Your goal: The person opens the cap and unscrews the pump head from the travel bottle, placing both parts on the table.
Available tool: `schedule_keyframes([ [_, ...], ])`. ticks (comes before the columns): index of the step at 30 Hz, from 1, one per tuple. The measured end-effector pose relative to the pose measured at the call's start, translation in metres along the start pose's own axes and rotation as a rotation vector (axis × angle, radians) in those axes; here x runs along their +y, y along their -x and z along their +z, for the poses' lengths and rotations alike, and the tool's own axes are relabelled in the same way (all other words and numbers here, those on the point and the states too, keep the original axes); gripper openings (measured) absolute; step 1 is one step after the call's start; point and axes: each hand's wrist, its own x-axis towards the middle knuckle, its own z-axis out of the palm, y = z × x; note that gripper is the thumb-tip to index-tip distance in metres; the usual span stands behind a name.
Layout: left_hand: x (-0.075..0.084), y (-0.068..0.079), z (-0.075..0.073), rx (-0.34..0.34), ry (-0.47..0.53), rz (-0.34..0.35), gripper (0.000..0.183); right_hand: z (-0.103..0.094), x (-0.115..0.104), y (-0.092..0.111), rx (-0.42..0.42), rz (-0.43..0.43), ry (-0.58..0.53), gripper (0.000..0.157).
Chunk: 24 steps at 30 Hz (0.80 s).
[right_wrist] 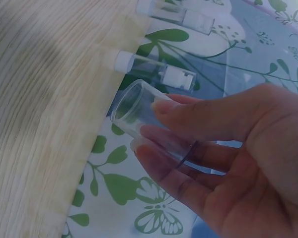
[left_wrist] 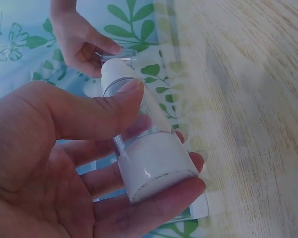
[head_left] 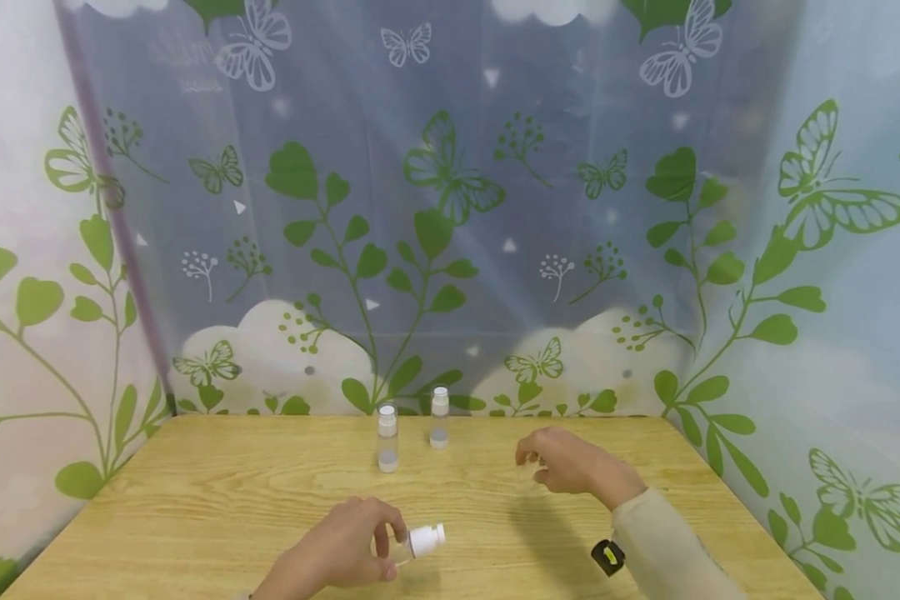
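Observation:
In the head view my left hand [head_left: 352, 542] grips a small clear pump bottle with a white top [head_left: 423, 540], tilted on its side over the table. The left wrist view shows the bottle's white base [left_wrist: 156, 163] lying on the curled fingers, with the thumb across its clear body. Farther right, my right hand [head_left: 566, 461] is raised above the tabletop. Between its thumb and fingers it pinches a clear hollow cap [right_wrist: 139, 106], whose round mouth faces away from the palm. Bottle and cap are apart.
Two similar capped bottles stand upright toward the back of the wooden table [head_left: 217, 500]: a nearer one [head_left: 387, 439] and a farther one [head_left: 439, 418]. A printed curtain [head_left: 540, 317] hangs behind the table and along both sides. A small black device [head_left: 607, 557] sits by the right wrist.

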Motion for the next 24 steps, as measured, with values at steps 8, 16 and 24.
schedule_keyframes([
  [8, 0.000, 0.000, 0.001, -0.007, 0.015, -0.005, 0.027, 0.000, 0.014, -0.006, -0.010, 0.015, 0.023, 0.024],
  [16, 0.003, 0.002, 0.001, -0.002, 0.007, -0.004, 0.028, 0.003, 0.027, -0.015, -0.015, 0.082, 0.030, 0.030],
  [24, 0.003, 0.002, 0.002, 0.004, -0.006, -0.013, 0.028, 0.006, 0.032, -0.025, -0.021, 0.130, -0.001, 0.033],
])
